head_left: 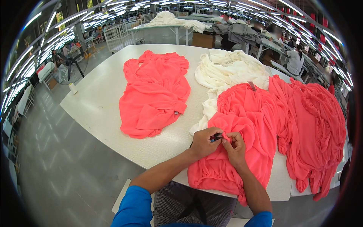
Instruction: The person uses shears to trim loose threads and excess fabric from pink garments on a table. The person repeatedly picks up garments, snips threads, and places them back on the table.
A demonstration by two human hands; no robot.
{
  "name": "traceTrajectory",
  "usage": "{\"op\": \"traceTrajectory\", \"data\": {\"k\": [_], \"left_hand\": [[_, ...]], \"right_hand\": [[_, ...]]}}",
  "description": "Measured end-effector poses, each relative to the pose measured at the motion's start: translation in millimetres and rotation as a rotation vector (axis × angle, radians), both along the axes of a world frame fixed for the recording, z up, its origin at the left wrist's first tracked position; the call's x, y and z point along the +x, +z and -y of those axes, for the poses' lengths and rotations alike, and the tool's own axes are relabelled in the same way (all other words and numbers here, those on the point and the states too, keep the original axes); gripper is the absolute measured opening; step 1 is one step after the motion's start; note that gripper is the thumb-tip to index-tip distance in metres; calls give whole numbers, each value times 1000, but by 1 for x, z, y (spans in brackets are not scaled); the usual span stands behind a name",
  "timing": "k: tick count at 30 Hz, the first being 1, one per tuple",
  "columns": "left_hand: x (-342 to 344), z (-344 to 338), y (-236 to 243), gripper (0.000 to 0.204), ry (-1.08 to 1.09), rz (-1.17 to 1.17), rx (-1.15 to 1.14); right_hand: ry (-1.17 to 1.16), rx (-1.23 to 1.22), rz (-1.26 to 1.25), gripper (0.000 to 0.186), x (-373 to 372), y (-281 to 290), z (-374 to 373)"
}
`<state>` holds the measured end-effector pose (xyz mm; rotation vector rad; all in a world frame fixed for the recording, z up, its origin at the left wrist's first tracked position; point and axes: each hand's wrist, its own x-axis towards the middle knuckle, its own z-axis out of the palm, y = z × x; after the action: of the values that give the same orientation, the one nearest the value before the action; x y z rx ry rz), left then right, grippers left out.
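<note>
One coral garment [155, 100] lies at the left of your pale table [96, 108]. Right of it, cream cloth [227, 69] lies toward the far side. Nearer, your left hand [205, 143] curls round a small dark tool [216, 137], probably snips; your right hand [235, 149] pinches the middle coral garment [247, 109], which overhangs the near edge. More coral cloth [314, 125] lies at the right.

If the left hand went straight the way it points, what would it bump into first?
The left hand, holding black snips, would probably meet the pinched coral fabric first, then the right hand; depth is unclear.
</note>
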<state>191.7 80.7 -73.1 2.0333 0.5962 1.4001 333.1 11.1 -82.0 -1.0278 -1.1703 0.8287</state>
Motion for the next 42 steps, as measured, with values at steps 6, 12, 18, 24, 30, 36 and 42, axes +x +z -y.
{"op": "traceTrajectory", "data": {"k": [6,12,18,24,30,36,42], "left_hand": [[-4,-4,-1,30,-91,38,175],[-3,-4,-4,37,-96,-22,316],[-2,-2,0,36,-40,-35,273],[5,-1,-7,35,-320,-107,118],[2,-1,-10,24,-286,-48,-327],[-3,-16,7,20,-398,292,-878],[-9,-20,11,20,-447,382,-981]], "right_hand": [[-318,111,279,24,1,-2,-1],[-330,129,85,24,12,-9,-2],[-345,109,68,24,6,1,1],[-384,151,-65,26,10,-3,-3],[-214,110,-190,15,16,-16,-11],[33,-43,-420,17,12,3,-6],[63,-92,-528,17,11,7,-5]]}}
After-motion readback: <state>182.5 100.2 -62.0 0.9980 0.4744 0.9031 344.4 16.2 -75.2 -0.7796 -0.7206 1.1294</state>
